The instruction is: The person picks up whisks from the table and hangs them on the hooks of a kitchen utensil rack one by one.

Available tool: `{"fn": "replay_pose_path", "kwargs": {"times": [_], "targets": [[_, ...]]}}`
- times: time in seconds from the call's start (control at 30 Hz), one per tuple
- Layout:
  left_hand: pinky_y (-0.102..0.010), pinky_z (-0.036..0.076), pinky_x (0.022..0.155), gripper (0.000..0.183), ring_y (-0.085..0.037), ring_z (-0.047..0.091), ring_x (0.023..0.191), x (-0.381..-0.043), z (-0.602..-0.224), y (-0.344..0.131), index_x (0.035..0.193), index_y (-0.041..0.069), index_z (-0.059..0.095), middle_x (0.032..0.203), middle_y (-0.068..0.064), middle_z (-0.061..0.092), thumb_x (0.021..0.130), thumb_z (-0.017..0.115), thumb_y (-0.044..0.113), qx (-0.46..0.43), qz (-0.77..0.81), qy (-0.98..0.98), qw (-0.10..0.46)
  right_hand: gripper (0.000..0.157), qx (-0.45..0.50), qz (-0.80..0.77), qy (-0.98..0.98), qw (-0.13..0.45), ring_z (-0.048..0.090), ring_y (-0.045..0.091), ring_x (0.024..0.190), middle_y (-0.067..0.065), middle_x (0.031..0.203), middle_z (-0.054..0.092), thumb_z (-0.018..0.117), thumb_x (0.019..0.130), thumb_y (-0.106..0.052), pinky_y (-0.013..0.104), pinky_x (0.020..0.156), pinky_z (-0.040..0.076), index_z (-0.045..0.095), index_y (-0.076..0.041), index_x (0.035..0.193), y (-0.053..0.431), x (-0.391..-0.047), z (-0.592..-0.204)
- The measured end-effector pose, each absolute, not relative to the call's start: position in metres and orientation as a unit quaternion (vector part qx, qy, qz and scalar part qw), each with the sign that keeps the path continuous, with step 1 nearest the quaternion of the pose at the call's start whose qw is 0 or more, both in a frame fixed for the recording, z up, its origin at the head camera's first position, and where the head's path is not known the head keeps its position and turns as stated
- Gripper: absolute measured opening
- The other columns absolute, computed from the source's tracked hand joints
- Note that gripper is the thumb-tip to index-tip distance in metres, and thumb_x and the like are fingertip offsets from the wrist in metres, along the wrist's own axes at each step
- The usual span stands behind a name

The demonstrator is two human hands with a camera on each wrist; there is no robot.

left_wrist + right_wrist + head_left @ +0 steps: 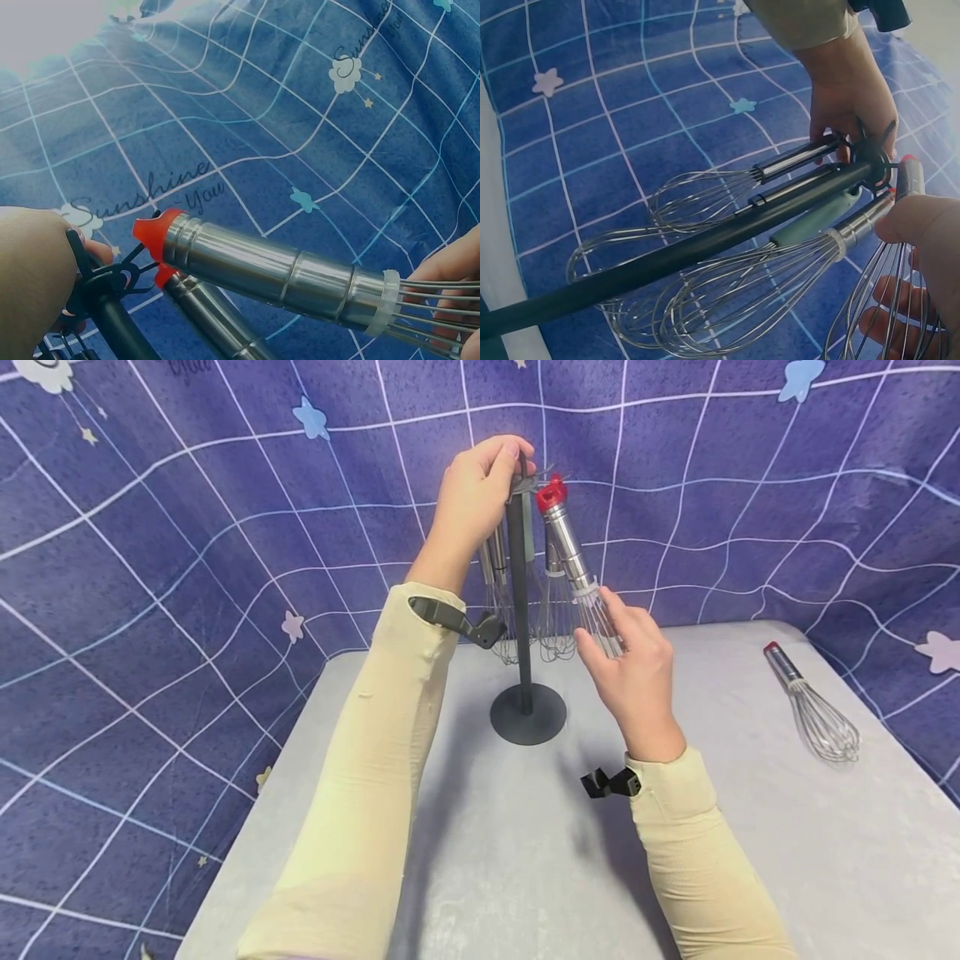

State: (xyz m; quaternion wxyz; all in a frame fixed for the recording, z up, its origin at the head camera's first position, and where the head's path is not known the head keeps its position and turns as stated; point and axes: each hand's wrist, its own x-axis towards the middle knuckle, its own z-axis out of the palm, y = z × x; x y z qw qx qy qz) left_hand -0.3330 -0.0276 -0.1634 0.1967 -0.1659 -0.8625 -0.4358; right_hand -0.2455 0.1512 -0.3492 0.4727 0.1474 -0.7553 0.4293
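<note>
A dark stand (520,602) with a round base stands upright on the table. My left hand (480,485) grips its top, beside the hooks. My right hand (637,664) holds a whisk (566,539) by its wires, just below the steel handle. This whisk tilts, its red end up against a hook (133,255); whether the hook passes through the end is unclear. Several other whisks hang around the post, among them a green-handled whisk (817,217) and another red-ended steel whisk (217,319) just behind the held one.
On the right side of the grey table (510,860) lies another whisk (810,702) with a red end. A blue grid-patterned cloth (360,552) hangs behind and to the left of the table.
</note>
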Motion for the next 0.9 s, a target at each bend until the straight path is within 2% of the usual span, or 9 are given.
{"fn": "replay_pose_path", "kwargs": {"times": [0.53,0.9], "targets": [[-0.023,0.043,0.091,0.033,-0.007,0.062,0.111,-0.333,-0.163,-0.027,0.118,0.021,0.071,0.115,0.006,0.073,0.109,0.043,0.036,-0.164,-0.437,-0.862,0.199,0.058,0.154,0.433,-0.755,0.469,0.063,0.033,0.087,0.022,0.104,0.068,0.081,0.084,-0.012,0.044,0.075,0.050,0.062,-0.006,0.138,0.138,-0.252,-0.357],[-0.022,0.042,0.091,0.033,-0.007,0.062,0.110,-0.333,-0.163,-0.027,0.117,0.021,0.072,0.114,0.006,0.074,0.109,0.043,0.036,-0.169,-0.438,-0.860,0.200,0.064,0.154,0.431,-0.769,0.446,0.063,0.030,0.085,0.019,0.106,0.067,0.080,0.086,-0.018,0.041,0.074,0.051,0.056,-0.006,0.144,0.123,-0.256,-0.363]]}}
